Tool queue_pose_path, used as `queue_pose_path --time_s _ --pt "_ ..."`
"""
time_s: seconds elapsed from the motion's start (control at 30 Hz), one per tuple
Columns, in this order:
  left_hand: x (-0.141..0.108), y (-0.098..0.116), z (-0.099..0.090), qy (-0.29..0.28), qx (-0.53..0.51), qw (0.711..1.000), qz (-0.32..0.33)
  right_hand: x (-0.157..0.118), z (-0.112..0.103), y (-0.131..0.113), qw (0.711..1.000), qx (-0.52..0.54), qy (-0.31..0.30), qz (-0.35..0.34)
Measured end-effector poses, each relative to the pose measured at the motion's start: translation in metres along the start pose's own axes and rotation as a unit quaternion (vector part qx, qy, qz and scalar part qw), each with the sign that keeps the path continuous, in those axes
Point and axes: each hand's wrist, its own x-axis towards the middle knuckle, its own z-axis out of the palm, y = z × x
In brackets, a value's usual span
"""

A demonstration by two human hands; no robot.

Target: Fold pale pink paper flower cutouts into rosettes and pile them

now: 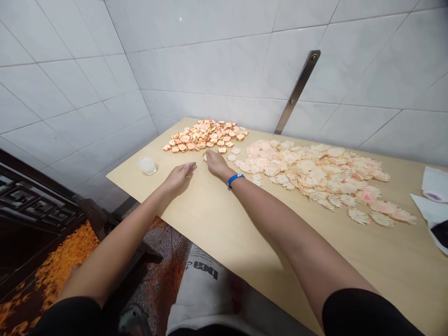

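My left hand (179, 178) hovers over the left part of the table, its fingers stretched out and nothing plainly in them. To its right, my right hand (216, 164) has its fingers closed at the near edge of a heap of small round pieces with red-and-gold rims (206, 135). Something pale shows at those fingertips, too small to name. Beside the right wrist spreads a larger heap of flat, pale, flower-shaped cut-outs (308, 170) with fringed edges. A small whitish translucent tub (147, 165) stands left of my left hand.
The pale wooden table (224, 224) meets a tiled wall (217, 65), with a metal bracket (297, 91) on it. White pieces with dark patches (434, 198) lie at the far right. Orange scraps (70, 256) cover the floor at lower left, near a dark lattice panel (35, 200).
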Motion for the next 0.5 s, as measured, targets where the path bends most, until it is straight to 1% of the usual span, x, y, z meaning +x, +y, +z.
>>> queue_pose_path --time_s 0.13,0.2,0.3,0.33,0.37,0.4,0.47,0.5 --pt "-0.008 0.002 -0.002 0.046 -0.015 0.998 -0.033 -0.011 0.009 -0.010 0.999 0.009 -0.036 -0.012" --pt "-0.013 0.006 0.001 0.028 -0.023 0.999 -0.034 -0.014 0.010 -0.014 1.000 0.012 -0.016 -0.002" --pt "-0.025 0.014 0.008 -0.026 -0.072 0.997 -0.006 -0.017 0.004 -0.014 0.999 -0.003 0.039 0.028" --pt "-0.030 0.015 0.008 -0.025 -0.092 0.995 0.003 -0.019 0.003 -0.014 0.998 -0.010 0.045 0.036" --pt "-0.034 0.016 0.007 -0.008 -0.107 0.994 0.006 -0.022 0.005 -0.013 0.998 -0.015 0.040 0.039" --pt "-0.037 0.015 0.004 0.026 -0.117 0.993 0.001 -0.025 0.008 -0.013 0.999 -0.016 0.027 0.038" --pt "-0.039 0.011 -0.002 0.088 -0.110 0.990 -0.033 -0.030 0.019 -0.016 1.000 -0.007 -0.004 0.030" --pt "-0.039 0.009 -0.003 0.099 -0.103 0.988 -0.053 -0.031 0.024 -0.018 1.000 0.003 -0.016 0.027"
